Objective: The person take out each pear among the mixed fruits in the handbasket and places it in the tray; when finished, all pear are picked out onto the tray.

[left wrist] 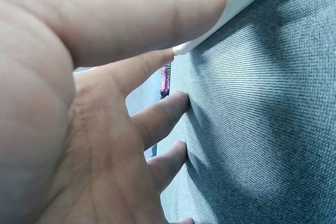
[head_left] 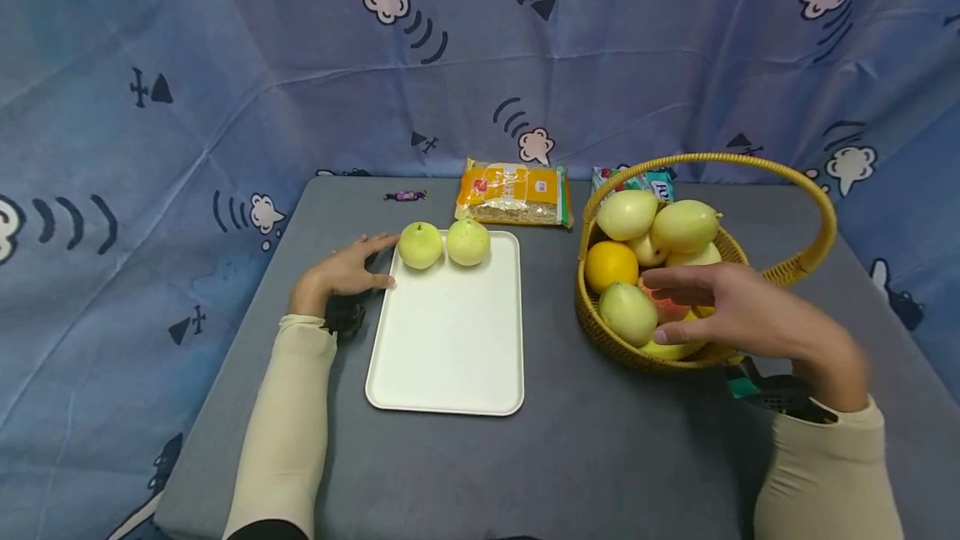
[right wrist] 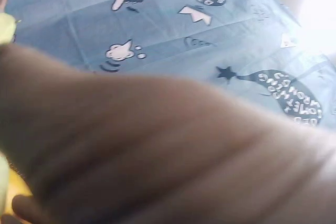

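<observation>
So you've got both hands on different jobs right now. Your left grip (head_left: 345, 269) is at the left side of the white tray (head_left: 450, 340), thumb and fingers apart, not clamped on anything. In the left wrist view the thumb and index fingertip meet the tray's edge, and the next fingertips seem to rest on the grey surface (head_left: 570, 448).

Your right grip (head_left: 738, 308) is over the near right part of the wicker basket (head_left: 583, 307), fingers out straight, thumb hanging apart below them, nothing held. Can't tell if it's brushing the reddish fruit (head_left: 666, 307) or just above it; the right wrist view is mostly blurred arm, so no help there.

Two round pale green fruits sit side by side at the tray's far end, the left one (head_left: 420, 245) in the far left corner, the right one (head_left: 468, 242) just beside it. The basket, right of the tray, has more, including an orange fruit (head_left: 611, 267) and a pale green one (head_left: 628, 312) on its near left side.

My read: you're at the reaching stage, one hand at the tray, the other over the basket. Next move probably calls for picking one fruit, curling thumb and fingers round it, and lifting clear of the tall handle (head_left: 750, 161) without knocking its neighbours.
</observation>
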Tool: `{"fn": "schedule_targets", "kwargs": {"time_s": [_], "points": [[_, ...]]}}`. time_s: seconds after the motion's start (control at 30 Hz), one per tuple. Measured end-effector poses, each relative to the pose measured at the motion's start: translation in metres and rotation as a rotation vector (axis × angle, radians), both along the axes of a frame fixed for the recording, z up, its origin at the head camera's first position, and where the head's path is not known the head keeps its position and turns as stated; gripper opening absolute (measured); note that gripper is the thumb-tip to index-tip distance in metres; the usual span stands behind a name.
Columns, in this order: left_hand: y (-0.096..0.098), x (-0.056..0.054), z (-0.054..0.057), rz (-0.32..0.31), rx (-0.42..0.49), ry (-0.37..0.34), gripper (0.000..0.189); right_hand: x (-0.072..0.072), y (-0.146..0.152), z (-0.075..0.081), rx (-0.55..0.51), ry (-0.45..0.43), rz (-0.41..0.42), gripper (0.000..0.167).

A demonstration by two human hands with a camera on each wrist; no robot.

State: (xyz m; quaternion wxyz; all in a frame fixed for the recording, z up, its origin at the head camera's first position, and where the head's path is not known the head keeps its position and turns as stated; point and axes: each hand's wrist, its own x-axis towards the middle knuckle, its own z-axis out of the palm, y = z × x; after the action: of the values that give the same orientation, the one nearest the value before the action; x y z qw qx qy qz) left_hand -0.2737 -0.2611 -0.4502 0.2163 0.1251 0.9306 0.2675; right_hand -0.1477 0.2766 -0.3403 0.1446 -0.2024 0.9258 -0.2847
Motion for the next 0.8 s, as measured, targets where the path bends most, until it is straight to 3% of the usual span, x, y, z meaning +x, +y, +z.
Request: {"fn": "schedule_targets", "kwargs": {"time_s": [0.33, 0.8], "points": [[0.0, -0.001, 0.0, 0.009, -0.004, 0.003, 0.091, -0.017, -0.017, -0.018, 0.061, -0.029, 0.027, 0.074], [0.0, 0.0, 0.0, 0.001, -0.003, 0.012, 0.089, -0.025, -0.034, -0.027, 0.139, 0.086, 0.022, 0.063]]}}
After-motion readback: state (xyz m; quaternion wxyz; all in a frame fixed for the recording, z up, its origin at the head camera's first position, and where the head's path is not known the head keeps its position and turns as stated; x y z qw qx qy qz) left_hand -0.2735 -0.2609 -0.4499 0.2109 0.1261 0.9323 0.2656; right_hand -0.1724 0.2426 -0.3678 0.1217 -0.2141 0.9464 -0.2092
